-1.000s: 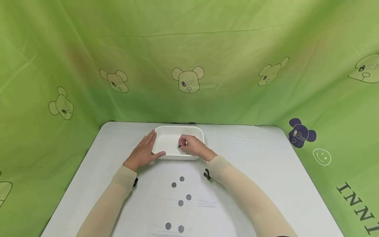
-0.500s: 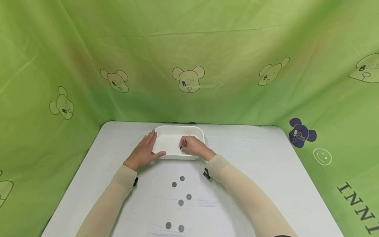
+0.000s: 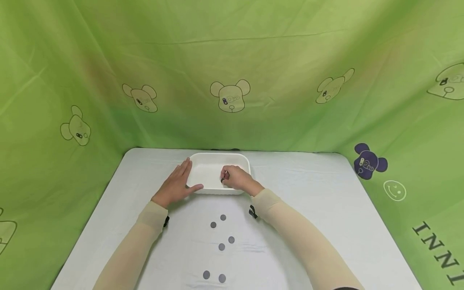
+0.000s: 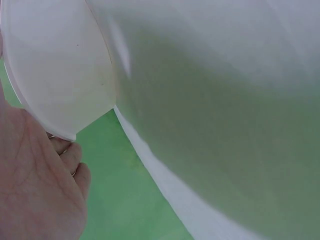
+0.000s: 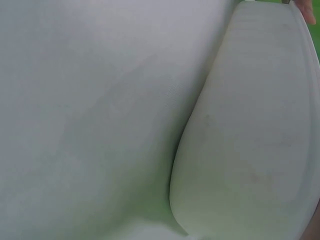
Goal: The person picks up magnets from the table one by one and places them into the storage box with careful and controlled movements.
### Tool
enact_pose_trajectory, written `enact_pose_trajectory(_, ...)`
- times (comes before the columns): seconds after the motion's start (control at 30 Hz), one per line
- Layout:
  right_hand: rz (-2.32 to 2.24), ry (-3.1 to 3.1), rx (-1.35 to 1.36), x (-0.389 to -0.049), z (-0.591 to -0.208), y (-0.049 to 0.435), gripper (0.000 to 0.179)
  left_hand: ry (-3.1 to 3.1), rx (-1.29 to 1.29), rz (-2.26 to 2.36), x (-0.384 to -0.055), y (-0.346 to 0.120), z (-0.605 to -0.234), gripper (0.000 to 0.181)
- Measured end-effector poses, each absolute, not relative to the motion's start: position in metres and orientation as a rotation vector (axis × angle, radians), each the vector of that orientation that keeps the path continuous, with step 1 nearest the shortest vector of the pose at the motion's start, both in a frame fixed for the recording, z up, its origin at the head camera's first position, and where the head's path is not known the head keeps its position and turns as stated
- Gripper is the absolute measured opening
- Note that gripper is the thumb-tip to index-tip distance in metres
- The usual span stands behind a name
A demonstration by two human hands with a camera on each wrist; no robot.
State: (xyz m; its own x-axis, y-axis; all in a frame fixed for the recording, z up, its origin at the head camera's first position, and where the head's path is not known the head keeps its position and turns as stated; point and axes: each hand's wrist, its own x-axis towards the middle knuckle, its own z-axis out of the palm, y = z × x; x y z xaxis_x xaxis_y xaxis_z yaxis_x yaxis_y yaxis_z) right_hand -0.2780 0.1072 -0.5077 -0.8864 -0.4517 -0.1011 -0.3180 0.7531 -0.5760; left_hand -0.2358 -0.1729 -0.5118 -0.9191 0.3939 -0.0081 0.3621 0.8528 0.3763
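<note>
Small dark piece [image 3: 222, 180], within the outline of the white tray [image 3: 204, 172], right of centre. Left to right: left hand [image 3: 175, 185], fingers straight along the tray's left end, thumb spread onto the near rim, palm bare; tray, long axis running left to right; six grey discs [image 3: 222, 247], loose on the table [image 3: 311, 193] before it; right hand [image 3: 236, 177], nearer the piece, fingers curled, pinching it at their left-pointing tips; contact with tray floor unclear.
</note>
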Motion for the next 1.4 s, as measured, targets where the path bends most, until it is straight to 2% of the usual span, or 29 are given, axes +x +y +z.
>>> enact_pose_trajectory(0.87, -0.806, 2.751, -0.623, -0.2764, -0.5048, 0.1073, 0.006, 2.941, 0.593, 0.585, -0.2349, -0.1705, -0.5094, 0.113)
enact_pose_trajectory(1.4, -1.018, 2.814, -0.787, -0.272, -0.5125, 0.1121, 0.009, 2.945, 0.58, 0.59, -0.2341, -0.1704, -0.5109, 0.113)
